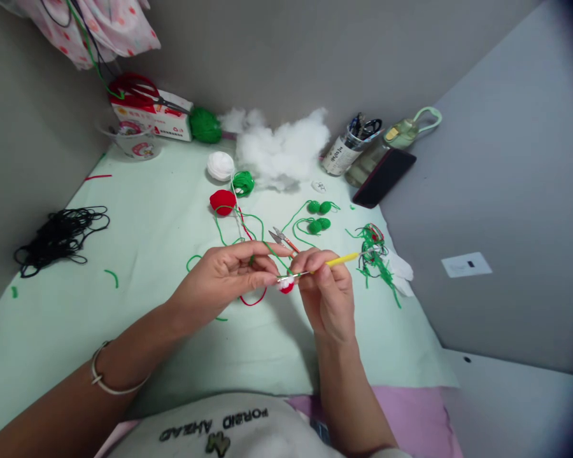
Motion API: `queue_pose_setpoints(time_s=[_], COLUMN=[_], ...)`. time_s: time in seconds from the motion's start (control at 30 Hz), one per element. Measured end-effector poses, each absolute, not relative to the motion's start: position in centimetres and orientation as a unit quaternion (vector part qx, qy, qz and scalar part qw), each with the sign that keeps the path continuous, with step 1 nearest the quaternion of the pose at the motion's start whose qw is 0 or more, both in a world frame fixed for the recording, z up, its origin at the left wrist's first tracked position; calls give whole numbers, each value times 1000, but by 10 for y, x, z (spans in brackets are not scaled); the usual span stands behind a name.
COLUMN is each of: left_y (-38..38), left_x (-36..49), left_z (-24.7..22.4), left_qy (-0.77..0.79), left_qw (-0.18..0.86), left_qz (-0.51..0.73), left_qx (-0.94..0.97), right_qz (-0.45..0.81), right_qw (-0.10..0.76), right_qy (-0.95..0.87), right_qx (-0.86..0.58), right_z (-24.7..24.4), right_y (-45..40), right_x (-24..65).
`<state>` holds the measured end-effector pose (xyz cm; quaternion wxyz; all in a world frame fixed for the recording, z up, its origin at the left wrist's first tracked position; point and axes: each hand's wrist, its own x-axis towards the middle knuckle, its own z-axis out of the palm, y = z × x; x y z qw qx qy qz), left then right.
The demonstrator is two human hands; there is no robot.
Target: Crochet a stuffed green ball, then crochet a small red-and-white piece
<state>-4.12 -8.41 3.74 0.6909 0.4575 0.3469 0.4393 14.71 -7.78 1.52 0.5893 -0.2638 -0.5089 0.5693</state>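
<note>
A small red and white crocheted piece (286,285) hangs between my two hands. My left hand (236,270) pinches its edge between thumb and fingers, with green yarn (277,256) running over the raised index finger. In my right hand (327,286) is a crochet hook with a yellow handle (342,259); its metal tip lies at the top of the piece. Just beyond my fingers, small scissors with orange handles (286,242) rest on the table. Balls of red (223,202), white (220,166) and green yarn (243,183) sit farther back, strands trailing toward my hands.
White stuffing (281,149) is heaped at the back. Green crocheted balls (319,225) lie right of centre. A pen cup (342,156), a phone (384,178) and yarn scraps (375,254) are at the right. Black yarn (57,238), a plastic tub (136,143) and a box (172,124) occupy the left.
</note>
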Motion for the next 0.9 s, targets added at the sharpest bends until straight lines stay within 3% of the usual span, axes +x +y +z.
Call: queue_pose_setpoints(time_s=[0.13,0.4,0.6,0.73,0.9], left_y=[-85,-97,-103,-104,-105], left_x=[-40,-35,-33,-25,-21], left_z=[41,37,42,41,36], left_qy=[374,445,486,473,358], left_qw=[647,579,504,560,734], left_qz=[471,494,497,509,484], left_qx=[469,473,513,451,314], right_qz=[524,214,72,63,-12], right_qw=[586,551,538,539,515], right_qy=[-558,-742,-777,-770,-784], right_qx=[-267,-316,-320,-335,-346], right_z=[17,26,26,18,8], right_y=[-80,-95,-98,-102,-108], right_x=[149,144,140,139,141])
